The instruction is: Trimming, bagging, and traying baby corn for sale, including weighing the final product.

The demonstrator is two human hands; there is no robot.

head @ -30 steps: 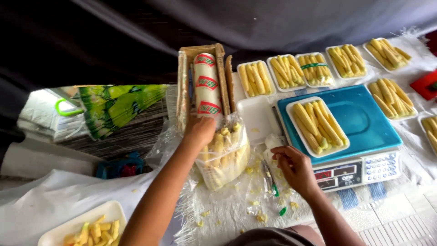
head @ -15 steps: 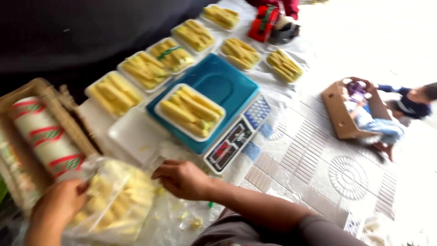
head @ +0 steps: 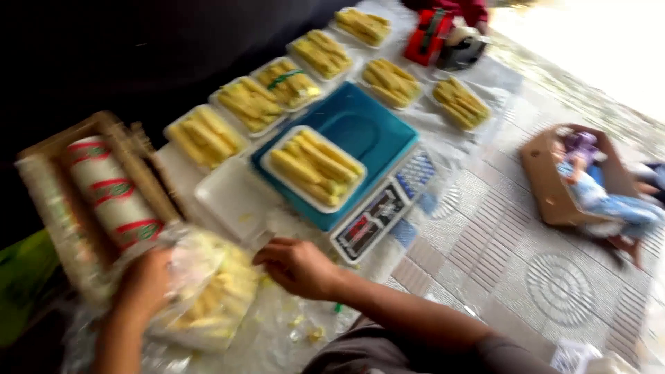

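The person's left hand (head: 147,284) lies flat on a tray of baby corn (head: 208,298) wrapped in clear film, fingers spread over its near-left end. The right hand (head: 299,266) rests just beside the tray's right edge, fingers curled, pinching the loose film as far as I can tell. The tray sits between the film roll (head: 111,190) and the blue scale (head: 346,156), which carries another filled tray (head: 315,166).

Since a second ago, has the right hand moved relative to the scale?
Yes. The right hand has shifted left, away from the scale display and toward the wrapped tray under the left hand.
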